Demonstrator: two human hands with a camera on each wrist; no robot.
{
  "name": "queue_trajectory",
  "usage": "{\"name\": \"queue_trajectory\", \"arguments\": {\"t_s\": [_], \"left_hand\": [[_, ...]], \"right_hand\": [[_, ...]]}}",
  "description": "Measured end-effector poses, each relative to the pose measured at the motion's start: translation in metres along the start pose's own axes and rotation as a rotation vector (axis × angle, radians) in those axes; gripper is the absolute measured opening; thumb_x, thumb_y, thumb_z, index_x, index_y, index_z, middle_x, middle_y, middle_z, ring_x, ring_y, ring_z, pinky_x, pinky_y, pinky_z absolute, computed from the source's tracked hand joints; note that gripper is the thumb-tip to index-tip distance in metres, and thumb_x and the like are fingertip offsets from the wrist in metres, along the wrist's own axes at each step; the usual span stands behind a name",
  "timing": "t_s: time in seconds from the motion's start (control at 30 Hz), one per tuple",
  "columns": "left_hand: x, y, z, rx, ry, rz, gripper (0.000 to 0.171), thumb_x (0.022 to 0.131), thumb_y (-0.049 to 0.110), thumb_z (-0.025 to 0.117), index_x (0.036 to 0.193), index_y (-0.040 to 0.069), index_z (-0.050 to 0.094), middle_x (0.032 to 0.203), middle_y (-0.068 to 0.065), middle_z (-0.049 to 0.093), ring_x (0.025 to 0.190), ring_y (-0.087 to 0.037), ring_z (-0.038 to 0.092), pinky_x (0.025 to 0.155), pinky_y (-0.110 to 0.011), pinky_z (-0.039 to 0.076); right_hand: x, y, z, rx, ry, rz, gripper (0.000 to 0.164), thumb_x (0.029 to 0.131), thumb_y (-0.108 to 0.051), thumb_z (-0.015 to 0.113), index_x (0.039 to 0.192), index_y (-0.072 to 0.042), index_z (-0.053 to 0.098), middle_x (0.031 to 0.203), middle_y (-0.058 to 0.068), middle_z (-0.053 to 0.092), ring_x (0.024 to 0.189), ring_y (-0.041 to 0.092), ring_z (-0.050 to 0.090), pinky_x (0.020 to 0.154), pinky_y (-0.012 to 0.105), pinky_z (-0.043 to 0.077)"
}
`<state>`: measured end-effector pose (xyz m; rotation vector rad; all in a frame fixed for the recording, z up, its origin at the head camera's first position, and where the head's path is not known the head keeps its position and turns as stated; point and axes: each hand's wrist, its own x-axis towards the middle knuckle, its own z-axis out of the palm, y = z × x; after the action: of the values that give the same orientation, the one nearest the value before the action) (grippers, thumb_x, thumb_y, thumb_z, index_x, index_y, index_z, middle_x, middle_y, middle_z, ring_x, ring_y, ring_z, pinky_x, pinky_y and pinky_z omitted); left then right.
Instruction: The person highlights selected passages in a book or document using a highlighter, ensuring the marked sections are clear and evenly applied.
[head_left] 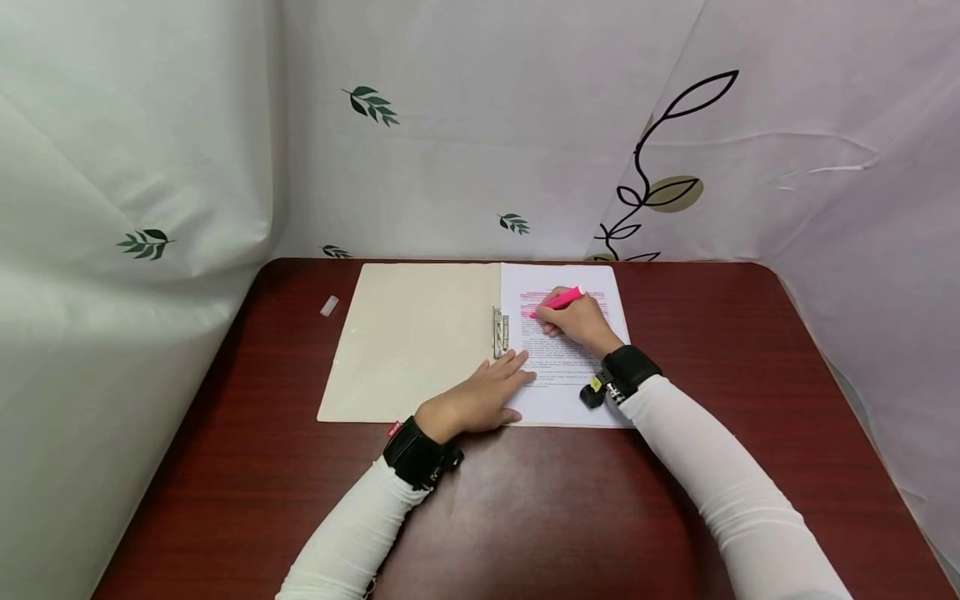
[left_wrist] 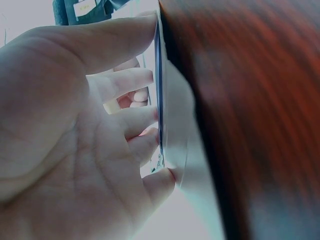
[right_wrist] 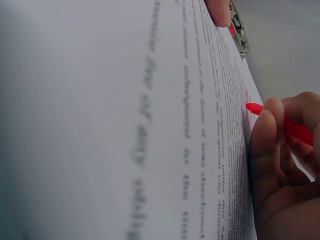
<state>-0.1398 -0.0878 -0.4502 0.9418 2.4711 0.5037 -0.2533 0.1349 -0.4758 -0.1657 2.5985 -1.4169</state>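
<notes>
A pink highlighter [head_left: 564, 298] is pinched between the thumb and fingers of my right hand [head_left: 581, 321], its tip at the printed lines. In the right wrist view the highlighter's [right_wrist: 298, 131] tip meets the page beside a pink-marked stretch. The white printed sheet [head_left: 555, 408] lies on the right side of an opened cream folder [head_left: 420, 333], and its upper lines carry pink marking. My left hand [head_left: 483, 396] rests with spread fingers on the sheet's lower left and the folder's spine. In the left wrist view its fingertips press along the paper edge.
A metal clip [head_left: 500, 332] sits at the folder's spine. A small whitish piece [head_left: 329, 306], possibly a cap or eraser, lies left of the folder. The dark red wooden table [head_left: 570, 517] meets a patterned white curtain [head_left: 450, 125] at the back.
</notes>
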Motion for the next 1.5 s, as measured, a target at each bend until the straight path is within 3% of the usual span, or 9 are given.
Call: {"name": "queue_trajectory", "arguments": {"t_s": [0.13,0.37,0.63,1.1,1.5], "left_hand": [[0.000,0.000,0.001,0.001,0.003,-0.001,0.064,0.102,0.027,0.066,0.158,0.011,0.039,0.174,-0.014,0.013,0.161,-0.033,0.009,0.127,-0.057,0.017],[0.000,0.000,0.001,0.005,0.005,-0.003,0.064,0.102,0.027,0.066,0.158,0.012,0.039,0.174,-0.013,0.012,0.161,-0.032,0.009,0.128,-0.057,0.016],[-0.001,0.000,0.001,0.001,0.009,0.005,0.063,0.102,0.027,0.066,0.157,0.011,0.040,0.173,-0.014,0.014,0.161,-0.034,0.010,0.127,-0.058,0.017],[0.000,0.000,0.001,0.009,0.002,-0.005,0.064,0.102,0.027,0.065,0.158,0.012,0.039,0.174,-0.012,0.012,0.162,-0.031,0.008,0.128,-0.056,0.016],[0.001,-0.001,0.001,0.021,0.001,-0.006,0.064,0.102,0.028,0.065,0.158,0.012,0.038,0.174,-0.012,0.011,0.162,-0.031,0.007,0.128,-0.056,0.016]], "right_hand": [[0.000,0.000,0.000,-0.010,0.008,0.009,0.019,0.092,-0.030,0.072,0.095,-0.011,0.071,0.068,0.001,0.069,0.061,0.011,0.066,0.073,0.025,0.051],[-0.001,0.002,-0.002,0.007,0.004,0.018,0.019,0.092,-0.030,0.072,0.095,-0.012,0.072,0.070,0.002,0.071,0.061,0.012,0.067,0.066,0.024,0.054],[-0.002,0.004,-0.003,-0.036,0.008,0.010,0.017,0.092,-0.029,0.071,0.095,-0.013,0.071,0.069,0.002,0.070,0.062,0.012,0.067,0.072,0.026,0.052],[-0.001,0.007,-0.011,0.017,-0.008,0.009,0.017,0.093,-0.026,0.073,0.096,-0.010,0.073,0.072,0.002,0.070,0.061,0.010,0.066,0.060,0.020,0.052],[-0.003,0.008,-0.016,-0.056,0.003,0.036,0.019,0.094,-0.029,0.072,0.098,-0.011,0.072,0.071,0.001,0.070,0.063,0.011,0.066,0.070,0.021,0.052]]}}
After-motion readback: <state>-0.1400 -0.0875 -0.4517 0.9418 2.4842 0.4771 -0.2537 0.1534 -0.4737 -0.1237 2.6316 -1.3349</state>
